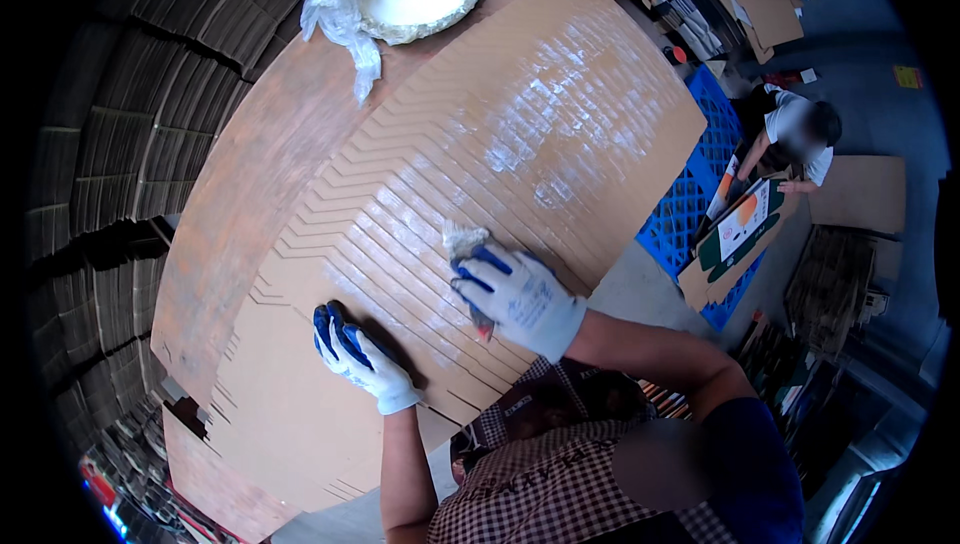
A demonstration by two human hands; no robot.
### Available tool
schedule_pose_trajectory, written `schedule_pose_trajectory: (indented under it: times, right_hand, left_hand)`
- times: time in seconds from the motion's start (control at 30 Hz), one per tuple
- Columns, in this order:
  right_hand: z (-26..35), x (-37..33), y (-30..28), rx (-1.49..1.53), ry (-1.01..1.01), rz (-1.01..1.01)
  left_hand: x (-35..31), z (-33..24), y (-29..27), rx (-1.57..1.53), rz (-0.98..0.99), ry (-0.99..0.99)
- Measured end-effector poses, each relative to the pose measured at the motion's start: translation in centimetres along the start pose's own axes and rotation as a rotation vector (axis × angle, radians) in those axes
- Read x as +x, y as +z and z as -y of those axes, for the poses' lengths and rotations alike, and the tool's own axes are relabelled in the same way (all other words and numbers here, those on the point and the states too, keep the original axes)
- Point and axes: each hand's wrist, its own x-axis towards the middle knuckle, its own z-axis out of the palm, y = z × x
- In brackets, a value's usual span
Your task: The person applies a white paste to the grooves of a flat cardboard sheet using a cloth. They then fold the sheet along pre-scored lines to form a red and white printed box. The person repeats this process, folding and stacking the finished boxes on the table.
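The right hand [528,306] is covering most of the handle of the brush [465,237]. The slit cardboard [270,414] is hiding much of the worktop [230,214]. The upper edge is cutting off the plastic-wrapped bowl [402,34]. Blurring is masking the face of the co-worker [790,112]. Leftward, stacked cardboard [120,124] is fading into darkness.

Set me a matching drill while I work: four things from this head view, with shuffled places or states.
1. right hand
2. left hand
3. plastic-wrapped basin
4. lattice pallet

A. blue, right of the cardboard
B. at the picture's top, on the wooden table
C. over the cardboard, no tool showing
D. holding a brush

Pairs: 1-D, 2-C, 3-B, 4-A
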Motion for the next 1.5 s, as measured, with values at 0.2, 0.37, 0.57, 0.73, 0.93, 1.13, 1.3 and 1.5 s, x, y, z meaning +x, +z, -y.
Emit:
schedule_pose_trajectory:
  times: [0.2,0.37,0.57,0.73,0.93,1.13,1.3,1.5]
  right_hand:
    - [-2.4,2.9,-1.4,0.015,0.168,-0.066]
    - [-1.1,1.3,0.9,-0.017,0.012,-0.022]
    - [0.3,2.0,-1.6,-0.044,0.064,0.039]
    - [1.3,1.0,1.2,-0.056,-0.194,0.054]
    - [-4.2,1.4,-2.3,0.051,0.179,-0.125]
    - [-8.2,2.1,-1.7,0.047,0.277,-0.129]
    - [-6.2,0.7,-2.4,0.054,0.203,-0.031]
    - [-9.2,1.5,-2.9,0.19,0.402,-0.286]
  left_hand:
    - [0.0,0.5,0.2,-0.042,-0.055,-0.023]
    - [0.2,-0.7,0.0,-0.023,-0.037,0.005]
    - [0.4,-0.6,-0.3,-0.013,-0.013,-0.014]
    - [0.4,-0.6,-0.1,-0.033,-0.031,-0.012]
    - [0.1,-0.1,0.0,-0.029,-0.023,-0.044]
    - [-0.1,0.1,0.1,-0.022,-0.02,-0.019]
    - [0.0,-0.2,0.0,0.019,-0.019,-0.022]
    - [0.1,-0.3,0.4,-0.048,-0.023,-0.052]
